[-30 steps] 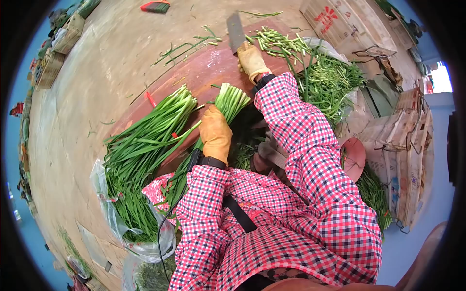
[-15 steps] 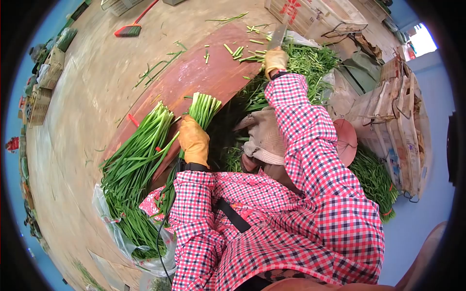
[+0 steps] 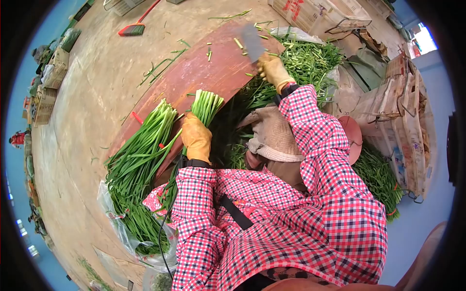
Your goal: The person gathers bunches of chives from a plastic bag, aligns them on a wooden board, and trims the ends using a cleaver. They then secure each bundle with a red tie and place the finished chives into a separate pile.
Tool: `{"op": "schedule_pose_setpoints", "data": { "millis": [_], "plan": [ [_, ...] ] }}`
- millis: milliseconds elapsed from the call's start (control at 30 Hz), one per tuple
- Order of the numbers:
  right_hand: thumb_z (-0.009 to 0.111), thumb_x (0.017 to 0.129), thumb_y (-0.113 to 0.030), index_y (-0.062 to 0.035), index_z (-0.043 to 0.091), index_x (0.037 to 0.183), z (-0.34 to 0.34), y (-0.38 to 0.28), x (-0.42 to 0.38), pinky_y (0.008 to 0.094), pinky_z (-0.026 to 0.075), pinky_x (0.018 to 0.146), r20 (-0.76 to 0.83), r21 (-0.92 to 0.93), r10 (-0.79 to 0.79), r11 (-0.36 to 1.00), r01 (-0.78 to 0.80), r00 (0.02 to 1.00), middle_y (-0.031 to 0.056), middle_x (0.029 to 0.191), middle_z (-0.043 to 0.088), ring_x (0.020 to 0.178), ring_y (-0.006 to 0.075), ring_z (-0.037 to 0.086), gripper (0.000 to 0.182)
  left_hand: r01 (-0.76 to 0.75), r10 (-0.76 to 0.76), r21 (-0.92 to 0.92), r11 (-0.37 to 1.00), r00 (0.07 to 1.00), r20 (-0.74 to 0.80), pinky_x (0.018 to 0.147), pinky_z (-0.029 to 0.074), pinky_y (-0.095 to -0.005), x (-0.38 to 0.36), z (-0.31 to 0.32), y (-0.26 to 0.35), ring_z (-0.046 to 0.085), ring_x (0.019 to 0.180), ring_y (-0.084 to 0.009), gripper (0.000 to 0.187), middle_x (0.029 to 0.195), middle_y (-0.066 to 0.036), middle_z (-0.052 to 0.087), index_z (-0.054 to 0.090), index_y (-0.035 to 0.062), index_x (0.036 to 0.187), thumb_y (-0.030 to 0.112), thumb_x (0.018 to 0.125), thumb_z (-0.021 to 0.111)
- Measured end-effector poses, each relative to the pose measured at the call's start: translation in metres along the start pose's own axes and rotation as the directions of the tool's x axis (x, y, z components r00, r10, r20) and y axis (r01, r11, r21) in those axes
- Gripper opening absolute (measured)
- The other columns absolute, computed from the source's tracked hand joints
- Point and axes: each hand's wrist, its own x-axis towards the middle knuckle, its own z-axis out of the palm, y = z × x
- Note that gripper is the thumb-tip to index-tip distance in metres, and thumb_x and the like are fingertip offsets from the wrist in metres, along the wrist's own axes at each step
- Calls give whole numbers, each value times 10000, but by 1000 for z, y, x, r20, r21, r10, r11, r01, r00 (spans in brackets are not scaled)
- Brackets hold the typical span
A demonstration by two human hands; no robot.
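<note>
Yellow gloves cover both hands. My left hand (image 3: 196,138) is closed round a bunch of green stalks (image 3: 206,105), whose pale cut ends point up over the near edge of the reddish board (image 3: 194,68). My right hand (image 3: 273,71) grips a wide-bladed knife (image 3: 252,42), blurred, above the board's far right part. A few short cut pieces (image 3: 238,43) lie by the blade. A larger bundle of green stalks (image 3: 138,140) rests left of my left hand, partly on the board. Chopped greens (image 3: 310,60) are heaped right of my right hand.
A red broom (image 3: 132,30) lies on the floor (image 3: 82,97) at the upper left. Plastic crates (image 3: 310,17) stand at the top right, more crates (image 3: 393,121) at the right. Greens in a plastic bag (image 3: 141,223) are at the lower left, tied greens (image 3: 376,177) at the right.
My right hand has moved down slightly, and the knife has swung left over the board from beside the heap. Some cut pieces there are no longer visible. My left hand still holds its bunch.
</note>
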Motion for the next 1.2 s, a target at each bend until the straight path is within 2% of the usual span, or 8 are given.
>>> {"op": "schedule_pose_setpoints", "data": {
  "millis": [167,333,500,600,867,1100,1133,1200],
  "plan": [
    [596,941,-342,-7,630,962,-42,38,81,332,519,508,-301,-512,-456,818,261,838,97,767,673,562,177,638,338,72,-71,-8,997,995,69,715,568,-456,-12,-36,3,682,847,-378,255,942,-210,657,544,11,1021,51,791,647],
    [609,935,-340,-9,638,918,-40,-54,51,328,513,479,-51,-6,-219,976,219,974,85,711,660,534,185,626,333,-20,16,-112,993,999,-40,743,547,-491,-5,-34,20,661,865,-430,304,948,-254,663,551,-10,1035,32,749,646],
    [523,989,-363,-2,639,941,-43,-15,65,335,513,482,-351,-29,-157,987,157,923,80,746,664,589,214,643,382,-52,46,-87,995,997,-69,737,553,-472,-4,-29,18,666,813,-417,336,912,-253,655,551,-11,1021,31,716,686],
    [449,1005,-197,-8,643,1046,-29,-4,59,402,539,574,-153,-977,-671,211,-12,726,134,816,698,740,303,694,274,-7,3,-79,997,999,-45,763,552,-460,-8,-25,0,677,859,-406,385,938,-245,677,572,-5,1045,49,696,723],
    [559,947,-325,-81,606,1095,40,-27,-5,480,555,632,202,-948,-533,106,301,822,184,912,687,757,375,692,289,138,-26,-756,640,987,158,769,523,-348,-22,-116,-19,681,794,-222,420,898,-101,722,665,26,1069,87,662,748],
    [629,909,-358,11,659,942,51,-39,-54,503,548,700,532,-817,-588,-169,551,609,245,928,686,829,385,692,371,87,133,-909,408,979,154,821,509,-291,-59,-161,-34,640,883,-126,486,983,-56,708,629,6,1158,17,690,760],
    [594,945,-422,38,666,1012,57,-48,-71,473,556,735,508,-825,-393,34,563,767,205,974,707,845,362,695,470,90,158,-914,396,974,164,839,509,-291,-66,-167,-34,635,911,-125,519,1013,-65,705,617,8,1195,20,698,765],
    [551,956,-514,54,644,1104,58,20,-49,452,553,794,929,-164,90,970,179,360,184,1036,706,887,338,696,595,-18,343,-943,333,934,103,850,519,-317,-76,-165,-44,659,933,-179,526,1029,-89,707,616,11,1200,12,694,760]
  ]
}}
